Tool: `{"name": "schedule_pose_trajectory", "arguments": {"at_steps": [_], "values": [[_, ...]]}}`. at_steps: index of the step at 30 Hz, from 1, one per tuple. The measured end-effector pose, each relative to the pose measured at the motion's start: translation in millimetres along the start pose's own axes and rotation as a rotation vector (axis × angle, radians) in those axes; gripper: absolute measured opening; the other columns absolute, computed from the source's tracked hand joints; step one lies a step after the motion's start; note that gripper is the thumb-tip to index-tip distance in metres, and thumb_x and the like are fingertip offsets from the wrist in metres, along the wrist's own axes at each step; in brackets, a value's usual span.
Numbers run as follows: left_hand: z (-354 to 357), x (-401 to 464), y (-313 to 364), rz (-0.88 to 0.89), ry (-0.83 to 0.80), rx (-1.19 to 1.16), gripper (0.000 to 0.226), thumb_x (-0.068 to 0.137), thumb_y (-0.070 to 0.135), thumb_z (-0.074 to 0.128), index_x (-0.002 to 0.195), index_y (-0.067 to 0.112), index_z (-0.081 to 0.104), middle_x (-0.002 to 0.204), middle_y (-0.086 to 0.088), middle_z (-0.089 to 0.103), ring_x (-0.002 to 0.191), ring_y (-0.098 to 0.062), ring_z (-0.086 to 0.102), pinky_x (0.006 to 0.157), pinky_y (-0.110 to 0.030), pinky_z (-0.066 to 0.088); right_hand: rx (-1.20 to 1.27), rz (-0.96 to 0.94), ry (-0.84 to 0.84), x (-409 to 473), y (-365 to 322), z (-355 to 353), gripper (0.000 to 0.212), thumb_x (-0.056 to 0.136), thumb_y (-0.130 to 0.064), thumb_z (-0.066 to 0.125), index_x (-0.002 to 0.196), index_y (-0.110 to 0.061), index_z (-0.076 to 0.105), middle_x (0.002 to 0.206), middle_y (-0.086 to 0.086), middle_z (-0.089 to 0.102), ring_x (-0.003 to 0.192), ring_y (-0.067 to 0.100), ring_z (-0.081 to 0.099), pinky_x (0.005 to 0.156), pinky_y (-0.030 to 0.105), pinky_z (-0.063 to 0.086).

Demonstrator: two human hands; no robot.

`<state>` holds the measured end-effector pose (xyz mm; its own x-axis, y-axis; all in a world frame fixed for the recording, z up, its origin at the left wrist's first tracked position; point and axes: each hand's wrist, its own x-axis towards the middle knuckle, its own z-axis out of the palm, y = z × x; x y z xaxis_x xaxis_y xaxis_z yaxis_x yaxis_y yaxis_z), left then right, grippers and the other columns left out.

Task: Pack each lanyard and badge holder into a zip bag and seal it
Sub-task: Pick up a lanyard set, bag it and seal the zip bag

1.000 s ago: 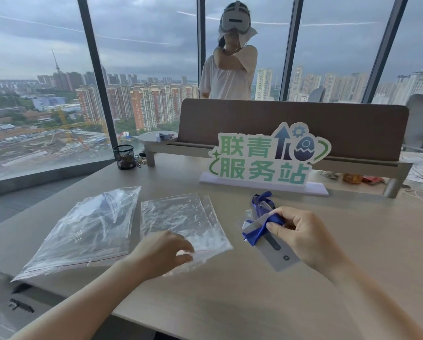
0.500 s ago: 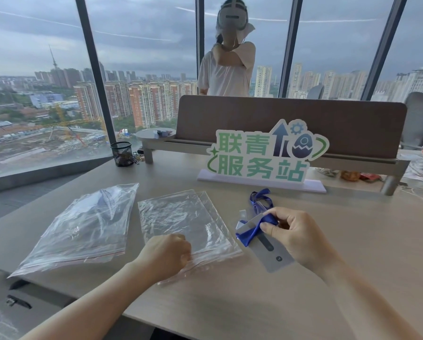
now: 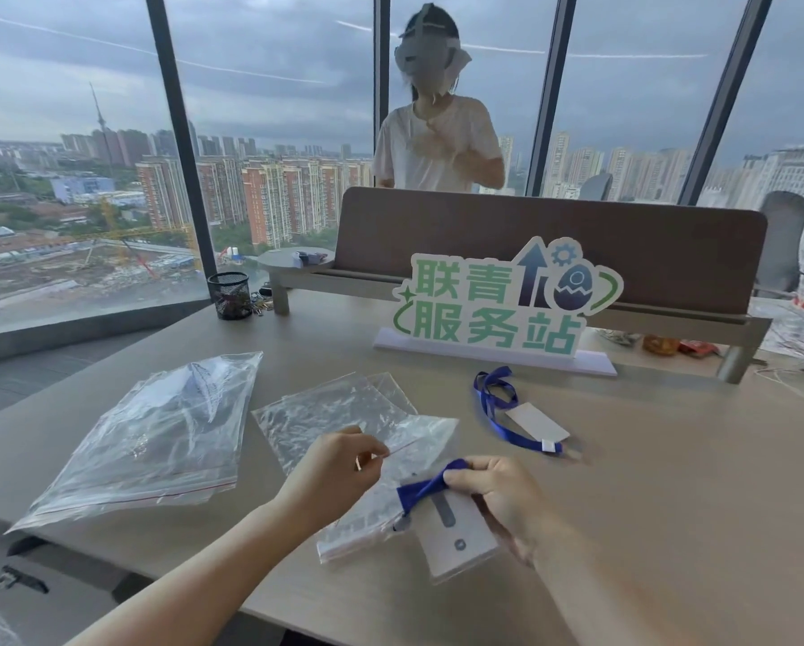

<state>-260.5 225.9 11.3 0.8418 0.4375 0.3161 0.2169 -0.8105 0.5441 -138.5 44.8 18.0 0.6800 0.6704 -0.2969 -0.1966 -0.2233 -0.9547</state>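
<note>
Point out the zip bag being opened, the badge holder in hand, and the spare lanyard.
zip bag (image 3: 430, 435): head view, its upper body.
badge holder (image 3: 460, 529): head view, its face.
spare lanyard (image 3: 493, 403): head view, blue strap.

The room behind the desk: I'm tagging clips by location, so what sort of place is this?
Probably a high-rise office serving as a staffed service desk. Floor-to-ceiling windows overlook city towers, a desk divider splits shared workstations, and a green standing sign sits facing the seat.
</note>
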Motion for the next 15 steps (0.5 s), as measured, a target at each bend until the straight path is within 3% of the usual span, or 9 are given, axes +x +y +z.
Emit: {"name": "schedule_pose_trajectory", "arguments": {"at_steps": [4,6,9,11,13,15], "values": [[3.9,-0.1,13.1,0.040,-0.004,-0.049,0.020,0.087,0.017,0.060,0.100,0.023,0.074,0.081,0.014,0.058,0.065,0.002,0.054,0.063,-0.006,0.037,-0.074,0.055,-0.011,9.5,3.3,11.5,0.013,0.082,-0.003,0.069,0.089,0.006,0.074,0.092,0.030,0.074,0.077,0.037,0.068,0.077,0.050,0.057],[6.4,-0.2,15.4,0.085,-0.042,-0.004,0.023,0.087,0.019,0.057,0.103,0.026,0.073,0.081,0.017,0.054,0.065,0.003,0.051,0.063,-0.008,0.037,-0.088,0.074,-0.001,12.9,2.0,15.1,0.013,0.082,-0.004,0.069,0.088,0.006,0.074,0.091,0.029,0.074,0.073,0.034,0.068,0.069,0.043,0.056],[6.9,-1.6,12.4,0.117,-0.075,0.058,0.028,0.085,0.020,0.056,0.104,0.033,0.071,0.079,0.021,0.049,0.067,-0.003,0.052,0.065,-0.021,0.046,0.006,0.107,0.154,21.5,2.6,11.0,0.006,0.080,-0.006,0.071,0.080,0.000,0.073,0.081,0.022,0.075,0.066,0.031,0.069,0.061,0.033,0.052],[8.8,-4.0,12.0,0.141,-0.077,0.034,0.029,0.084,0.016,0.057,0.103,0.031,0.073,0.077,0.023,0.048,0.066,-0.003,0.052,0.064,-0.020,0.045,0.080,0.128,0.238,26.6,4.0,8.4,0.007,0.083,-0.007,0.071,0.084,0.000,0.071,0.079,0.021,0.074,0.061,0.029,0.069,0.051,0.026,0.052],[13.0,-5.8,15.0,0.156,-0.078,-0.025,0.028,0.084,0.012,0.059,0.103,0.026,0.074,0.077,0.022,0.050,0.064,-0.001,0.052,0.064,-0.018,0.044,0.125,0.160,0.233,29.9,6.1,12.5,0.010,0.088,-0.011,0.067,0.086,-0.001,0.069,0.067,0.014,0.070,0.044,0.021,0.062,0.034,0.017,0.039],[16.7,-4.4,18.2,0.104,-0.074,-0.111,0.027,0.084,0.009,0.059,0.101,0.023,0.075,0.081,0.016,0.055,0.067,-0.004,0.054,0.068,-0.022,0.045,0.187,0.203,0.203,30.7,5.3,20.3,0.016,0.094,-0.014,0.061,0.081,-0.005,0.063,0.052,0.006,0.060,0.030,0.013,0.049,0.028,0.014,0.030]]}}
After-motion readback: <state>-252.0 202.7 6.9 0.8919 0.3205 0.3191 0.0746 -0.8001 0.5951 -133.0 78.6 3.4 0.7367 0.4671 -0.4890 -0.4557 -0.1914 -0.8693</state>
